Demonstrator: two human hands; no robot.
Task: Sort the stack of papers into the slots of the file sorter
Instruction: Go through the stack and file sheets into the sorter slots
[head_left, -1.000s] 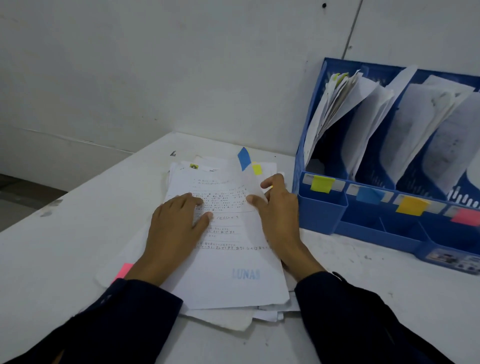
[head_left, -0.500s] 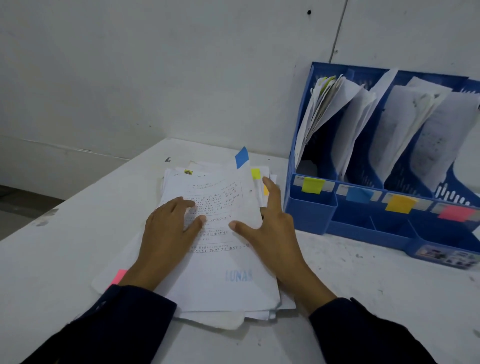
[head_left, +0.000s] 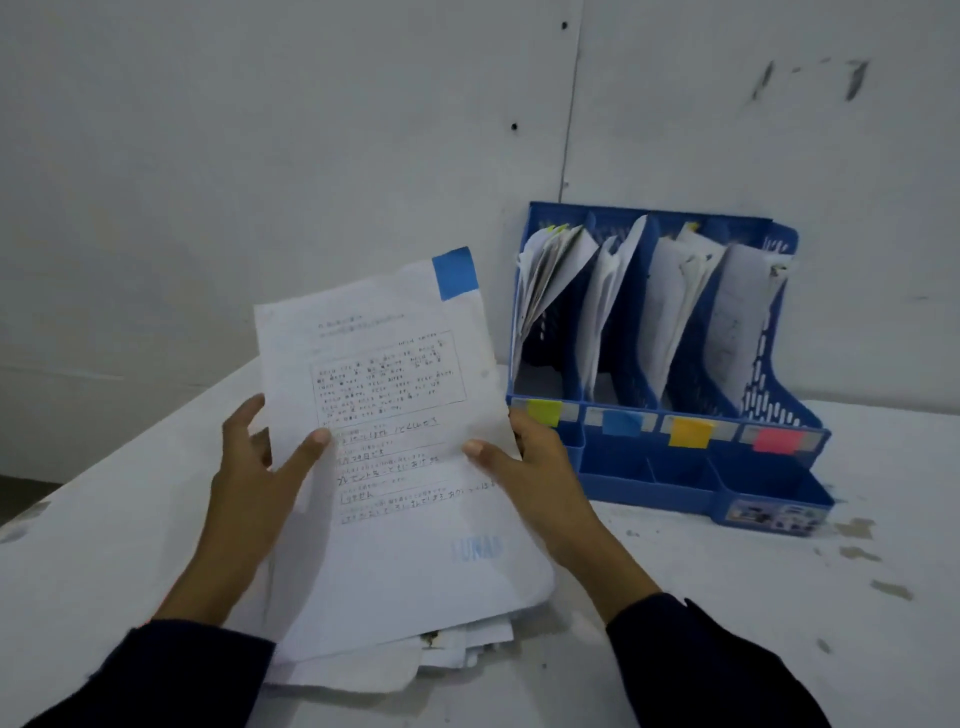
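Paper is up off the table (head_left: 104, 519) now: both hands hold a sheet, or possibly a thin bundle, tilted towards the wearer, with a blue tab (head_left: 455, 273) at its top right corner. From the head view, the left hand (head_left: 254, 478) grips the sheet's left edge, thumb on the printed face and fingers behind. The right hand (head_left: 530, 462) pinches the right edge the same way. The lifted sheet (head_left: 395, 441) carries handwritten lines and a framed block of text. Its lower end dips to the stack of papers (head_left: 452, 642) lying on the table below; the blur there makes it hard to say whether they touch.

Just to the right stands the blue file sorter (head_left: 779, 483), its four slots already part filled, with front labels yellow, blue (head_left: 622, 423), orange and pink.

I take this as the reading-and-matching step. Next, the sheet likely wants carrying to the blue-labelled second slot and sliding in upright beside the papers there.
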